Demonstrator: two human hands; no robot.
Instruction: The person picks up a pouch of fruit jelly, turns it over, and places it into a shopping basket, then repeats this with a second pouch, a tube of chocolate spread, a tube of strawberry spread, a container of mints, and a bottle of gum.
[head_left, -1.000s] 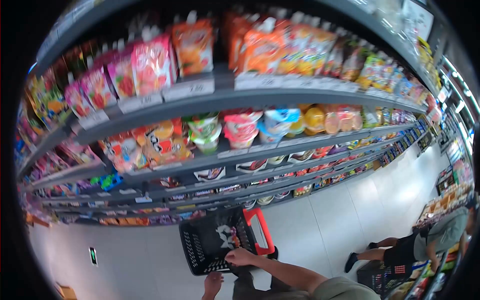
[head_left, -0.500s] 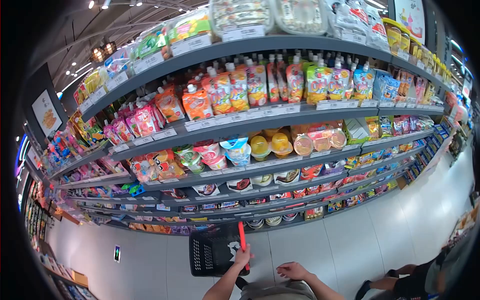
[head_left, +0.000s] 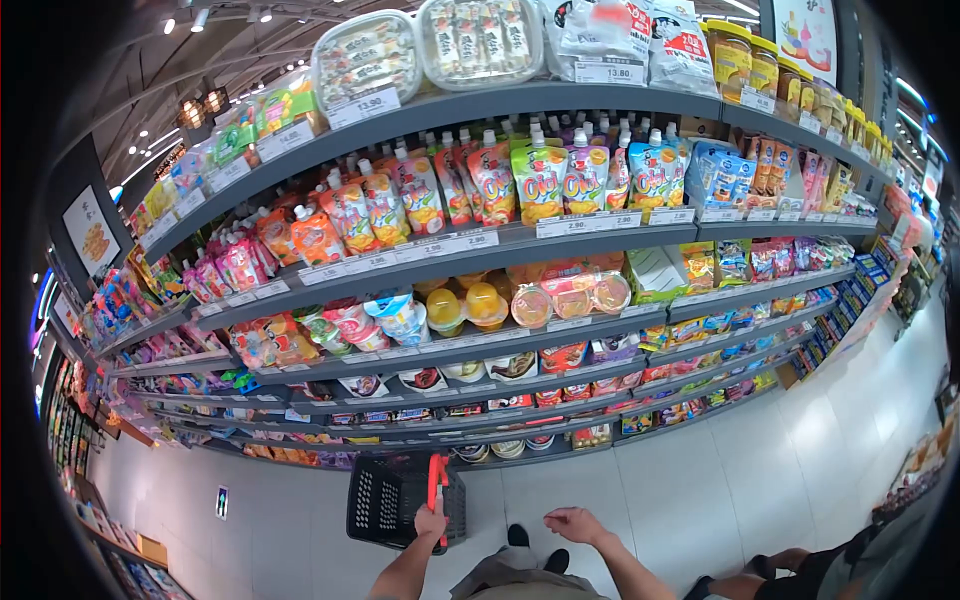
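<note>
— Left hand (head_left: 431, 522)?
— Reaching forward from a bare forearm, fingers curling into a closed grip, knuckles facing up.
— Right hand (head_left: 574, 524)?
— Hanging free, palm down, fingers loosely spread and slightly bent, gripping nothing, forearm angling in from the lower right.
— Feet?
— Showing just below, between both arms.

A long grey shelving unit (head_left: 560, 235) curves from nine o'clock to three o'clock, its tiers packed with bright pouches, jelly cups and snack packs, and white price tags line the shelf edges. The pale tiled floor (head_left: 720, 480) spreads from six o'clock toward four o'clock. At eleven o'clock, ceiling spotlights (head_left: 200, 18) glow on a dark ceiling. A framed poster (head_left: 88, 228) hangs at nine o'clock.
</note>
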